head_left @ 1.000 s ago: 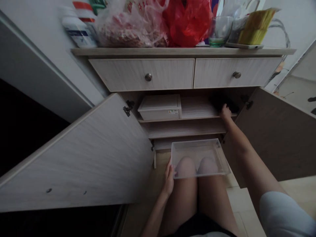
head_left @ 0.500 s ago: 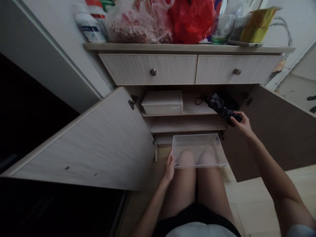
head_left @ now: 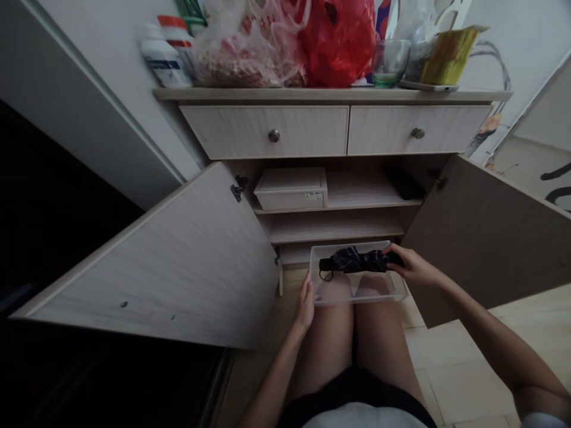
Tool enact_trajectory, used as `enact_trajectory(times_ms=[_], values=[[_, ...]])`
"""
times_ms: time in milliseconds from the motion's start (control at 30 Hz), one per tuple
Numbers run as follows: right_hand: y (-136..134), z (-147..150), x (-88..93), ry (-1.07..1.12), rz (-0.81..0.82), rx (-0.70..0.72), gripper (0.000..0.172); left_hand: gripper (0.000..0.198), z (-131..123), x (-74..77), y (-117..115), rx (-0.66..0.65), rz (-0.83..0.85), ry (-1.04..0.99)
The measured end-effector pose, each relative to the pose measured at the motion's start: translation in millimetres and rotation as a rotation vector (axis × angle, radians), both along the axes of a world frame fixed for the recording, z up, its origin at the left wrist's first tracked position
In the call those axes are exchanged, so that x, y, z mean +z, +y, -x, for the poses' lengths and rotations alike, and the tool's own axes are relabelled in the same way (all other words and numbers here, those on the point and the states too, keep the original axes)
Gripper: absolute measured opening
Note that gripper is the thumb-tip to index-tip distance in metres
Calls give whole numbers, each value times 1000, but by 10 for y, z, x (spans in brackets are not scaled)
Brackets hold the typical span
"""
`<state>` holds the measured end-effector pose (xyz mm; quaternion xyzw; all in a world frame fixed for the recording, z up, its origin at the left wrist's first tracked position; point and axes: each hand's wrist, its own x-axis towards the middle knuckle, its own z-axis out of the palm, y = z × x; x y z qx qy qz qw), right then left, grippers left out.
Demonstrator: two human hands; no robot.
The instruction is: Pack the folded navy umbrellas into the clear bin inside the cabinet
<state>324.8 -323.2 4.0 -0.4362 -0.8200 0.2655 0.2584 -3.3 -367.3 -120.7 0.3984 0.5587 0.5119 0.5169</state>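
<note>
A clear plastic box (head_left: 375, 289) rests on my knees, its left side gripped by my left hand (head_left: 305, 302). My right hand (head_left: 408, 264) is closed around one end of a folded dark plaid umbrella (head_left: 352, 260). The umbrella lies lengthwise over the box, with its black handle and wrist loop towards the left; whether it touches the bottom I cannot tell. In front of me stands a cabinet with shelves. On its upper shelf (head_left: 350, 189) are a white lidded box (head_left: 292, 189) at the left and a flat black item (head_left: 405, 183) at the right.
The left cabinet door (head_left: 169, 261) and right cabinet door (head_left: 491, 238) are swung wide on both sides of my legs. Two drawers with round knobs are closed above. Bottles (head_left: 165, 59), plastic bags (head_left: 341, 44) and a glass (head_left: 391, 62) crowd the cabinet top.
My right hand has brought the umbrella from the upper shelf's front down and left to over the clear box. My left hand stays on the box's side.
</note>
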Motion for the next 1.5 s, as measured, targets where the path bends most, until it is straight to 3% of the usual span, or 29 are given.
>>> enact_trajectory(times_ms=[167, 300, 433, 567, 667, 767, 867, 967, 1067, 1233, 1500], values=[[179, 194, -287, -75, -85, 7, 27, 92, 10, 37, 12, 7, 2, 34], [291, 245, -394, -250, -173, -39, 31, 90, 41, 94, -1, -18, 2, 40], [331, 315, -385, -533, -206, -99, 26, 91, 54, 119, -18, -26, -4, 15], [326, 384, -337, -640, -194, -102, 28, 93, 44, 102, -9, -17, 8, 13], [367, 314, -269, -586, -154, -27, 33, 94, 38, 77, 2, -3, 27, 7], [584, 112, -153, -367, -77, 17, 37, 93, 36, 59, 2, 1, 36, 7], [1047, -145, -7, -198, -88, -254, 33, 89, 34, 55, 4, -6, 46, 9], [1633, -378, 104, -296, -199, -696, 39, 89, 30, 52, 15, -16, 60, 14], [2125, -536, 135, -441, -133, -928, 46, 94, 23, 33, 25, -7, 68, 16], [2549, -610, 52, -572, -11, -1025, 42, 97, -7, -12, 17, 38, 55, 10], [2739, -627, -161, -619, -18, -1066, 42, 87, 1, 6, -17, 69, 52, 7]])
